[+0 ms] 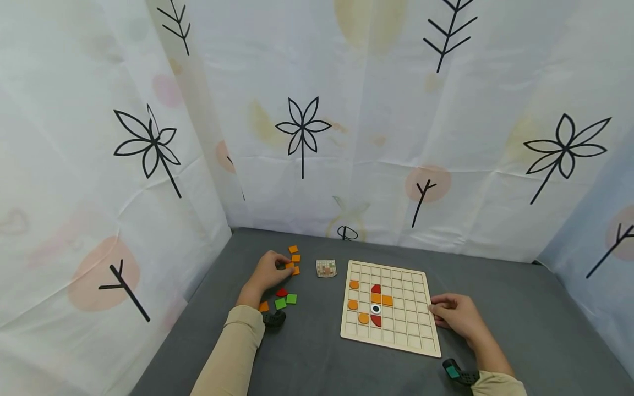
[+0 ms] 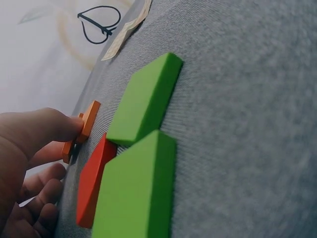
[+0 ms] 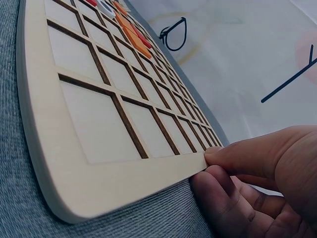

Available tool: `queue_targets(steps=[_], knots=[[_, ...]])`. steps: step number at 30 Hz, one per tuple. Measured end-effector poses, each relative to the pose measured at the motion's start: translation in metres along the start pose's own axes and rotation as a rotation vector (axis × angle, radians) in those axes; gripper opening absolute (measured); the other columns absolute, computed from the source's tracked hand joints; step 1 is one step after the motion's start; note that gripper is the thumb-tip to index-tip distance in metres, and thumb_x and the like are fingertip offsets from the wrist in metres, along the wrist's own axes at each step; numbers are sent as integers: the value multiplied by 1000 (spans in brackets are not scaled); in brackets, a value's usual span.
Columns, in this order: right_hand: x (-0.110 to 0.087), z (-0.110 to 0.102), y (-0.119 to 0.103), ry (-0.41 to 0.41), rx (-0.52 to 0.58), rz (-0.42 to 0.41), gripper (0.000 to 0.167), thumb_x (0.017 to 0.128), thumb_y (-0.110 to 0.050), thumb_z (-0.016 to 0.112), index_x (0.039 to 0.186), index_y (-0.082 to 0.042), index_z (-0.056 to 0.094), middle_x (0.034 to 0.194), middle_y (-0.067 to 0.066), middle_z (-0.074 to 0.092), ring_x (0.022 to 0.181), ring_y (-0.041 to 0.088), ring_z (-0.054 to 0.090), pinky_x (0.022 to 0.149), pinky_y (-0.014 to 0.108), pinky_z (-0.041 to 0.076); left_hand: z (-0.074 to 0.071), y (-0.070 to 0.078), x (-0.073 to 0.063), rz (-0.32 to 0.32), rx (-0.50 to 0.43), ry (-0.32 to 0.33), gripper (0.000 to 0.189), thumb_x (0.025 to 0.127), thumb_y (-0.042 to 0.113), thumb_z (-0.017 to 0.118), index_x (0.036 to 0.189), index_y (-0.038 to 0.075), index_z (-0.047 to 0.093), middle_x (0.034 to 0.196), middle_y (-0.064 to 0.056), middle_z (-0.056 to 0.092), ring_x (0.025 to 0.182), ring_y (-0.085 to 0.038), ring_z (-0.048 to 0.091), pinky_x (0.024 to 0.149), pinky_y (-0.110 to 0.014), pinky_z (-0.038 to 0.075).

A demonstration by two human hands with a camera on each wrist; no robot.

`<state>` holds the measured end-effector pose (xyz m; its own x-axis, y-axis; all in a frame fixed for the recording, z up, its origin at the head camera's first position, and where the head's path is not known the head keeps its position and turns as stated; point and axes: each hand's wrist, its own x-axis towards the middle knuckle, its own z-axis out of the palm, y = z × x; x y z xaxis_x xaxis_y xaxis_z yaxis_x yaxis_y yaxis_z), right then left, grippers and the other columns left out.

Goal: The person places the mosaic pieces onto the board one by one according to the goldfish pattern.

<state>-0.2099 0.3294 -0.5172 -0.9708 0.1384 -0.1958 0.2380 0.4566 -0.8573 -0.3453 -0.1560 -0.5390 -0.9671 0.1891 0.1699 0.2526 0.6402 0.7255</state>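
My left hand (image 1: 268,271) is at a loose group of orange square tiles, its thumb and forefinger pinching one orange tile (image 2: 89,122). Close by its wrist lie green tiles (image 2: 144,101) and a red rounded tile (image 1: 282,292). On the right, my right hand (image 1: 458,314) grips the side edge of a pale wooden grid board (image 3: 124,191), thumb on top of the rim and fingers curled at its side. Set in the board are orange round pieces (image 1: 354,284), red curved pieces (image 1: 376,320), orange squares (image 1: 387,301) and a white eye piece (image 1: 376,309).
A small printed pattern card (image 1: 326,268) lies between the tiles and the board. Another orange tile (image 1: 263,306) is beside the left wrist. Grey cloth (image 1: 307,352) covers the table, and a patterned white curtain (image 1: 366,192) hangs behind it and at the sides.
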Motion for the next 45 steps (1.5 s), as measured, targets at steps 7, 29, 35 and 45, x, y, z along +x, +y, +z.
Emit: queue_targets(steps=[7,29,35,45], knots=[[0,0,-1,3,-6,-2,39,100,-7,69,130,16,63,97,13,72,81,14,73,70,29,64,-1,-1,0,-31,-37,-3,24,94,19,83,112,6,79,114,-12,66,100,-26,61,94,-51,54],[0,1,0,13,-3,9,38,99,-7,70,129,16,63,97,13,73,80,13,73,70,29,64,64,95,-5,196,-147,-112,26,97,25,79,119,11,78,114,-8,68,99,-23,63,86,-37,57],[0,0,-3,-3,-3,5,40,100,-9,71,130,15,63,99,13,74,80,12,73,71,29,64,92,132,-15,279,-105,-214,29,99,29,78,123,14,77,116,-2,68,105,-21,64,93,-39,56],[1,-1,-2,6,-2,-5,38,99,-8,72,128,17,63,99,14,74,80,13,73,69,29,64,135,162,-32,353,-126,-349,29,99,25,78,125,11,77,119,-1,69,105,-11,63,90,-21,54]])
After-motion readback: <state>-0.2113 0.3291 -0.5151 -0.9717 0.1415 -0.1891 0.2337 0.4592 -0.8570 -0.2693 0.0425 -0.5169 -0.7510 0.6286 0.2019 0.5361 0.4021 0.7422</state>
